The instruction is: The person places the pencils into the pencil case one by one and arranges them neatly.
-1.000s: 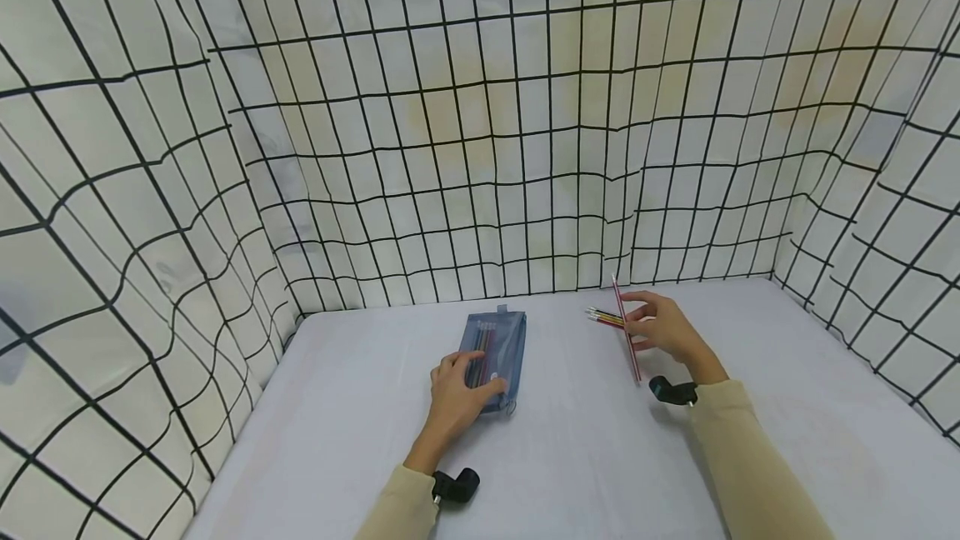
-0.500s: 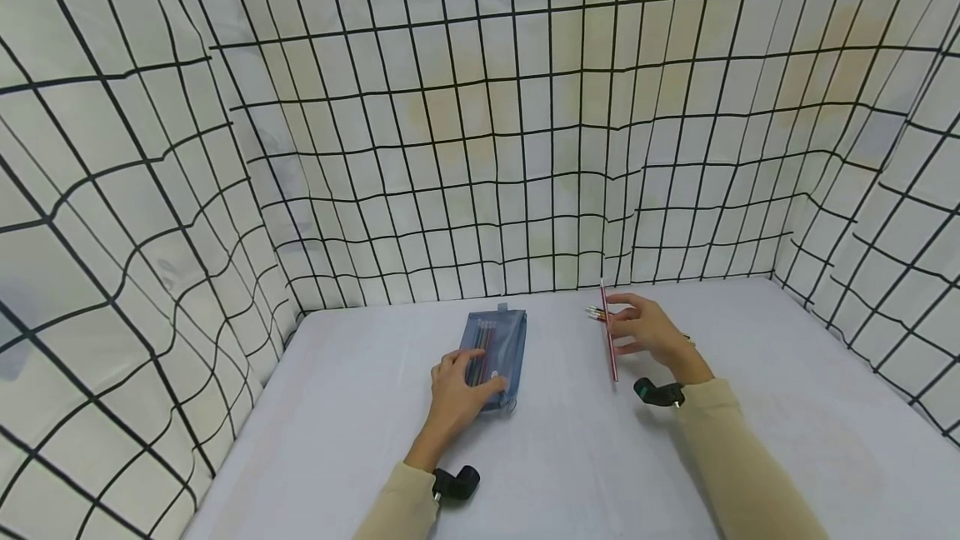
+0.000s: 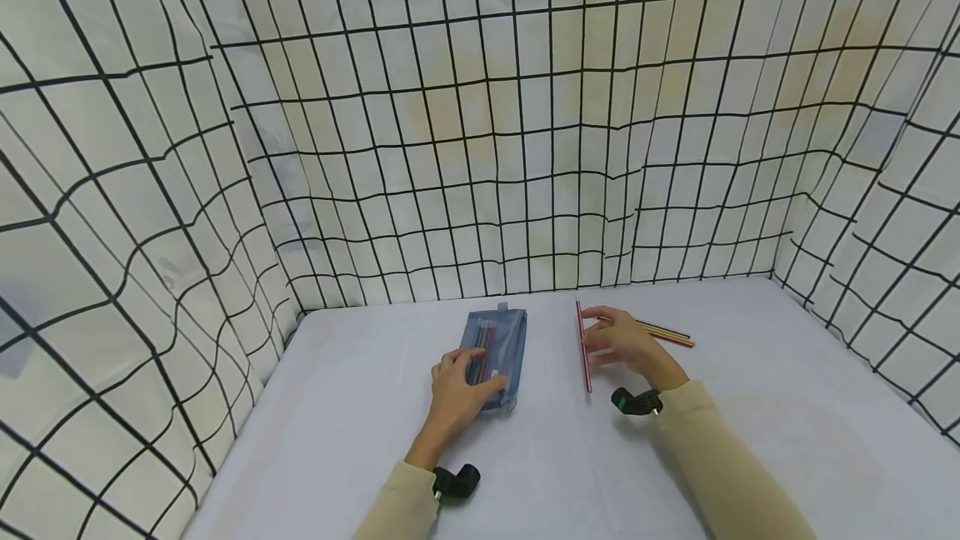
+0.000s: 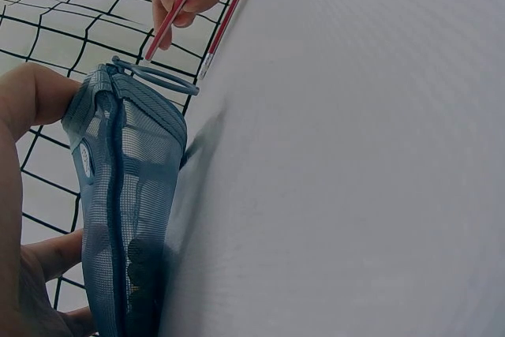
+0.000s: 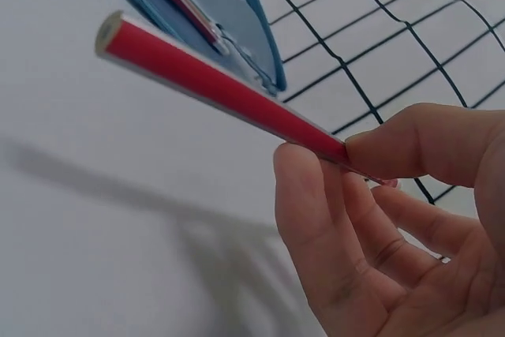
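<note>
A blue mesh zip pouch (image 3: pixel 510 348) lies on the white table with several pencils (image 3: pixel 482 348) visible inside it. My left hand (image 3: pixel 455 394) rests on the pouch, its thumb and fingers apart on the upper face. In the left wrist view the pouch's zip edge (image 4: pixel 118 195) faces the camera, with a pull loop (image 4: pixel 162 78) at its end. To the right of the pouch, my right hand (image 3: pixel 618 342) pinches a red pencil (image 3: pixel 583 348) between thumb and fingers. The pencil's unsharpened end (image 5: pixel 110 35) points toward the camera in the right wrist view.
More pencils (image 3: pixel 667 332), yellow and red, lie on the table behind the right hand, which partly hides them. A white wall with a black grid (image 3: pixel 525 148) surrounds the table (image 3: pixel 525 473) at the back and sides. Black wrist cameras (image 3: pixel 456 483) sit on both wrists.
My right hand has moved left with the red pencil, toward the pouch, and slightly down. The loose pencils' right ends have come into view behind it. The left hand has stayed in place.
</note>
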`<state>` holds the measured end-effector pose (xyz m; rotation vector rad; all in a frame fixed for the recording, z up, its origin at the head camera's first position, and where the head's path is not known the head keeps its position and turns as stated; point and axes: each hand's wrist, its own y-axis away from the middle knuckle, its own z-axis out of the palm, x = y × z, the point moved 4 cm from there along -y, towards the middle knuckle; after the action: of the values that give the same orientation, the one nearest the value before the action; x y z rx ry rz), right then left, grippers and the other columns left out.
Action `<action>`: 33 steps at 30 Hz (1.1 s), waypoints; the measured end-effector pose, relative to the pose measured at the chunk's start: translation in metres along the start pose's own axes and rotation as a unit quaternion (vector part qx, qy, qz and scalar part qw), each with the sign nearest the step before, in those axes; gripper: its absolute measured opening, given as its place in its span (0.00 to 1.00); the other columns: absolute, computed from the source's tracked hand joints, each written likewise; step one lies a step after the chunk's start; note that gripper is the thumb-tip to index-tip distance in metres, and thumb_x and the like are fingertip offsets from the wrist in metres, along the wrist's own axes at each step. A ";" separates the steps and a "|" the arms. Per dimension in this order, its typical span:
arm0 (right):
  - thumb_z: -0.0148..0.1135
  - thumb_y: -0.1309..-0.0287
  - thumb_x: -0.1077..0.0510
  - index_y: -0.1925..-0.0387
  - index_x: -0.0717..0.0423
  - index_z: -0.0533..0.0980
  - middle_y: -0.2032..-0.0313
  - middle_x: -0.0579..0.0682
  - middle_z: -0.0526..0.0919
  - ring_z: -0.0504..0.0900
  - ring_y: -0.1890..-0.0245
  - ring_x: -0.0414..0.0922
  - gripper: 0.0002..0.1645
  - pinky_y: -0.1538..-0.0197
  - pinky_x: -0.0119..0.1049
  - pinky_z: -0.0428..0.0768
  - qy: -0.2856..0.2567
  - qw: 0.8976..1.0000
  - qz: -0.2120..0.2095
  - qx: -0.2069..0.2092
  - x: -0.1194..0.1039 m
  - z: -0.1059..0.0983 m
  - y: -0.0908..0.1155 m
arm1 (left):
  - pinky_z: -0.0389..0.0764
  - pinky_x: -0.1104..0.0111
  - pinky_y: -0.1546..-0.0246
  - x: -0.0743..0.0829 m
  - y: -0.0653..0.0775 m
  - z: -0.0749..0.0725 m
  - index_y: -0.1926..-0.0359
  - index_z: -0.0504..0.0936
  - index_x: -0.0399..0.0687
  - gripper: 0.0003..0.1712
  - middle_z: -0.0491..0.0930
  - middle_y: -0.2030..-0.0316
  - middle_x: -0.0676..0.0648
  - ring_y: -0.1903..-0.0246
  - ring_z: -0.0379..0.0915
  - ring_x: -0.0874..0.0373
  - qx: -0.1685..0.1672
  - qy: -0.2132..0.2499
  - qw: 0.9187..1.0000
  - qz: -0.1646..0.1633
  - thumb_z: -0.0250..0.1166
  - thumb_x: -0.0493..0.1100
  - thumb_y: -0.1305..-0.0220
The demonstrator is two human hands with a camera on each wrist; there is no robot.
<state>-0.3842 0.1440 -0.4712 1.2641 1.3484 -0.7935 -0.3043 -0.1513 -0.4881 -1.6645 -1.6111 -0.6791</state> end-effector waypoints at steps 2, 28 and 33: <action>0.61 0.34 0.67 0.30 0.59 0.67 0.51 0.59 0.81 0.84 0.59 0.48 0.32 0.56 0.42 0.88 0.001 1.000 0.004 0.004 0.002 0.006 -0.001 | 0.67 0.36 0.37 0.000 0.000 0.000 0.34 0.77 0.53 0.41 0.63 0.29 0.37 0.31 0.56 0.38 0.000 0.000 1.000 -0.001 0.71 0.63 0.46; 0.63 0.39 0.67 0.33 0.60 0.72 0.55 0.56 0.82 0.82 0.61 0.46 0.32 0.61 0.38 0.87 -0.021 0.998 0.030 -0.044 -0.002 0.072 0.000 | 0.67 0.38 0.35 -0.002 -0.002 0.002 0.34 0.77 0.54 0.39 0.63 0.28 0.38 0.30 0.55 0.40 0.001 0.003 1.000 -0.014 0.71 0.62 0.45; 0.63 0.38 0.68 0.33 0.60 0.72 0.55 0.56 0.82 0.83 0.61 0.46 0.31 0.61 0.39 0.87 -0.041 0.998 0.036 -0.041 -0.005 0.081 -0.003 | 0.67 0.38 0.36 -0.001 -0.002 0.001 0.34 0.77 0.53 0.39 0.63 0.29 0.37 0.31 0.56 0.39 0.001 0.001 1.000 -0.009 0.71 0.62 0.45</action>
<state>-0.3677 0.0655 -0.4836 1.1962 1.2504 -0.7247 -0.3064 -0.1508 -0.4894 -1.6493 -1.6271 -0.6860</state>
